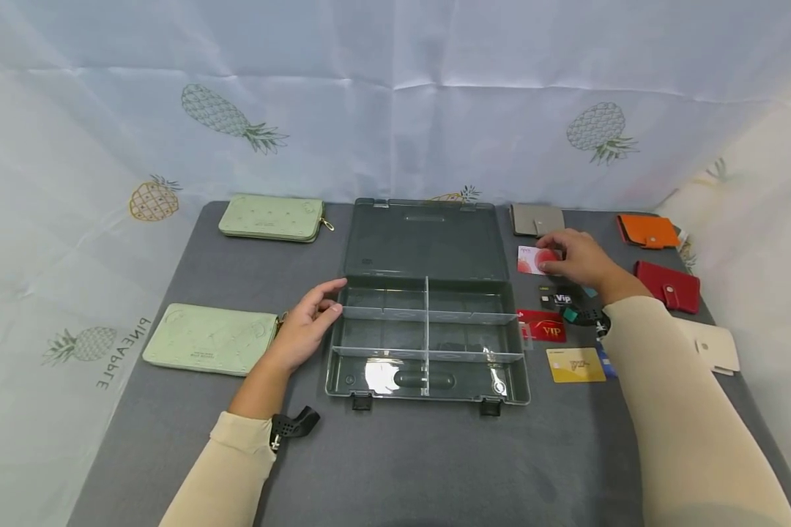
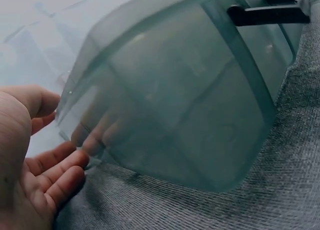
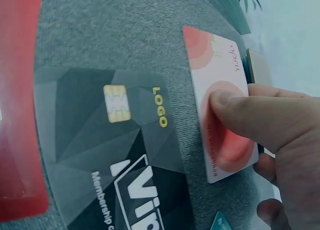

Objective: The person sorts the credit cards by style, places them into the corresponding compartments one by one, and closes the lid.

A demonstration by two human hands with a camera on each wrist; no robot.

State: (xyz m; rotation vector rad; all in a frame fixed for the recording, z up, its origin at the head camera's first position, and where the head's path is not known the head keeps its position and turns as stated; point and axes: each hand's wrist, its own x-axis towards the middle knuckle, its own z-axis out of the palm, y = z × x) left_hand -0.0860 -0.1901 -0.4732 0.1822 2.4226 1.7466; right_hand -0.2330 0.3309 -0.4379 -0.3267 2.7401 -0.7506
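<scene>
My right hand [image 1: 578, 258] pinches a pink-and-white card [image 3: 204, 70], with the thumb on its printed face and fingers behind its far edge. Just nearer to me lies a black VIP card [image 3: 142, 140]. At the left wall of a dark see-through organizer box [image 1: 427, 388], my left hand [image 1: 305, 327] touches the rim with loosely extended fingers. The left wrist view shows those fingertips [image 2: 70, 182] against the box's side. Its lid [image 1: 428, 238] lies back behind the box, and thin dividers part the inside into several compartments.
Right of the box lie a red VIP card [image 1: 546, 327] and a gold card [image 1: 576, 364]. Around them are grey [image 1: 538, 219], orange [image 1: 649, 231], red [image 1: 669, 286] and cream [image 1: 715, 345] card holders. Two pale green wallets [image 1: 273, 218] lie on the left.
</scene>
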